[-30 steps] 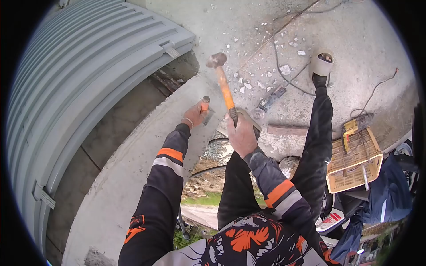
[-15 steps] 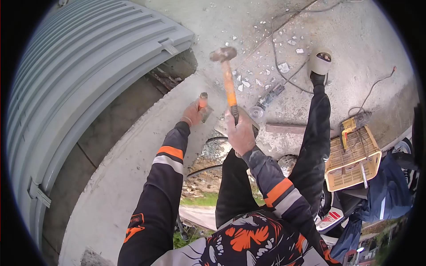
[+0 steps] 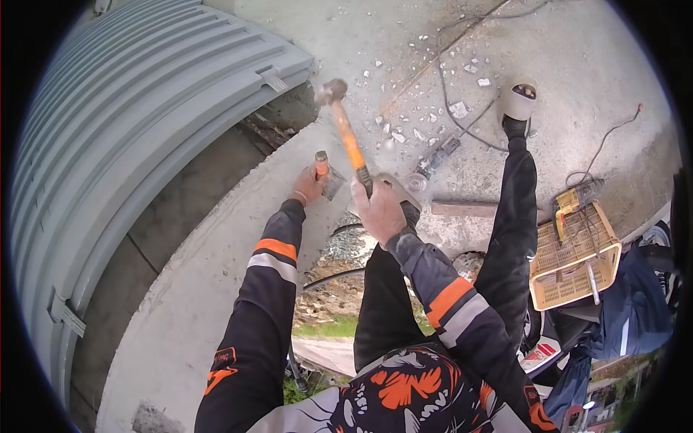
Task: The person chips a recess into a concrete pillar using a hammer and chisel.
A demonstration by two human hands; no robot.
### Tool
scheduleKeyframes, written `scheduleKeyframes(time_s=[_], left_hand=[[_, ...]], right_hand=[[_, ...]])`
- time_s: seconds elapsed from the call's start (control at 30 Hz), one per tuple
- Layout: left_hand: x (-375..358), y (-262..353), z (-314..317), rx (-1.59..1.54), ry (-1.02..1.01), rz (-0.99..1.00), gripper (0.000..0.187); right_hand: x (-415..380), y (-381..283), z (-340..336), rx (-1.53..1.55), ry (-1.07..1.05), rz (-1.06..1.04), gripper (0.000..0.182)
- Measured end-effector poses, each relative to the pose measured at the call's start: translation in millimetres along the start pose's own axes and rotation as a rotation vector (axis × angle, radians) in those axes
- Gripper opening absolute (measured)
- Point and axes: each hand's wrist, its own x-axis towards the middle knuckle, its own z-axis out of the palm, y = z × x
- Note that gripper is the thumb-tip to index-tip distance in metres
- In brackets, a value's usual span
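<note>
My left hand [image 3: 309, 186] is closed around the orange handle of a flat-bladed chisel [image 3: 322, 167], whose grey blade meets the concrete ledge [image 3: 238, 216]. To its right, my right hand [image 3: 380, 209] grips the dark lower end of a hammer [image 3: 347, 137] with an orange handle. The hammer's metal head is raised, up and slightly right of the chisel's top, with a gap between them.
A grey ribbed shutter [image 3: 166, 94] stands left of the ledge. White rubble, a cable and an angle grinder [image 3: 437, 157] lie on the floor. A metal bar [image 3: 465, 208] lies below them. At right, a yellow drill [image 3: 570, 206] rests on a crate [image 3: 570, 267].
The hammer head has swung left and slightly down toward the chisel, with my right hand moving a little left. My left hand and the chisel have shifted slightly left.
</note>
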Motion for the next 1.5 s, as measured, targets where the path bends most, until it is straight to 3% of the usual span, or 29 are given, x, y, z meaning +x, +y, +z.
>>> scheduleKeyframes(time_s=[0.07, 0.13, 0.17, 0.23, 0.27, 0.33, 0.43, 0.5, 0.53, 0.6, 0.7, 0.73, 0.87, 0.93, 1.0, 1.03, 1.1, 1.13, 1.2, 1.27, 1.37, 1.47, 1.5], left_hand=[[3.6, 2.5, -4.1, 0.107, 0.016, -0.042, 0.044], [-6.4, -3.0, -6.0, 0.048, 0.076, -0.063, 0.044], [-2.6, -0.6, -9.0, 0.021, 0.107, -0.059, 0.044], [-8.5, 10.8, -14.0, -0.02, 0.075, -0.061, 0.044], [-9.1, 13.5, -15.3, -0.041, 0.064, -0.062, 0.044], [-7.0, 10.9, -11.4, -0.043, 0.084, -0.034, 0.044], [-0.6, -7.7, -5.0, -0.062, 0.094, -0.007, 0.043], [-0.3, -10.3, -4.3, -0.132, 0.067, 0.016, 0.043], [-2.6, -6.4, -8.0, -0.194, 0.043, 0.029, 0.043], [9.4, 3.4, -18.7, -0.159, 0.041, 0.024, 0.045], [1.2, -4.7, -9.4, -0.01, 0.075, -0.069, 0.047], [0.1, -10.6, -6.3, -0.023, 0.071, -0.065, 0.048], [2.9, -5.8, -6.6, -0.007, 0.11, -0.036, 0.049], [0.7, 2.8, -11.6, -0.037, 0.079, -0.062, 0.049], [-0.4, -1.8, -9.8, -0.063, 0.101, -0.031, 0.048], [4.1, -12.8, -3.3, -0.075, 0.139, 0.018, 0.047], [22.4, -12.6, -4.8, -0.075, 0.139, 0.065, 0.047], [18.5, -13.3, -1.8, -0.071, 0.097, 0.028, 0.047], [10.2, -12.1, -4.0, -0.099, 0.06, -0.006, 0.044], [2.4, -0.9, -2.3, -0.192, 0.069, -0.011, 0.038], [-5.4, 26.8, -16.6, -0.996, 0.089, 0.033, 0.024], [-11.8, 76.2, -46.8, -1.239, 0.332, 0.121, 0.014], [-14.4, 85.4, -61.9, -1.156, 0.277, 0.148, 0.015]], right_hand=[[-10.3, -3.8, -16.3, -0.093, -0.317, 0.398, 0.043], [-22.8, -32.3, -48.1, 0.176, -0.328, 0.591, 0.045], [-11.2, -26.9, -59.5, 0.087, -0.229, 0.38, 0.044], [-4.0, -70.7, -85.9, 0.243, -0.115, 0.242, 0.044], [-7.7, -131.6, -105.0, 0.484, -0.095, 0.296, 0.046], [4.4, -161.8, -100.5, 0.564, 0.023, 0.064, 0.047], [15.6, -122.9, -42.3, 0.418, 0.258, -0.256, 0.044], [0.7, -38.7, 1.0, -0.168, 0.153, -0.188, 0.038], [9.6, 36.8, 27.6, -0.345, -0.078, -0.157, 0.039], [20.3, 76.5, 24.6, -0.446, -0.245, -0.103, 0.045], [-6.6, -32.6, -34.5, -0.195, -0.174, 0.128, 0.055], [-3.7, -68.8, -45.2, -0.083, -0.167, 0.299, 0.056], [25.0, -100.1, -27.2, 0.157, 0.122, -0.083, 0.045], [26.4, -75.2, -4.0, 0.094, 0.179, -0.238, 0.042], [27.5, 4.9, 32.6, -0.265, 0.242, -0.433, 0.043], [14.1, 12.0, 24.1, -0.482, -0.003, -0.306, 0.045], [4.6, 10.0, -2.4, -0.628, -0.288, 0.023, 0.047], [-6.7, -2.8, -14.2, -0.56, -0.362, 0.221, 0.046], [-39.9, -17.4, -39.1, -0.277, -0.272, 0.359, 0.043], [-64.6, -10.5, -46.2, -0.001, -0.038, 0.454, 0.04], [-81.9, 9.9, -56.1, 0.243, 0.089, 0.467, 0.041], [-91.4, 5.4, -68.2, 0.274, 0.066, 0.488, 0.042], [-89.9, 1.9, -71.7, 0.267, 0.044, 0.498, 0.041]])
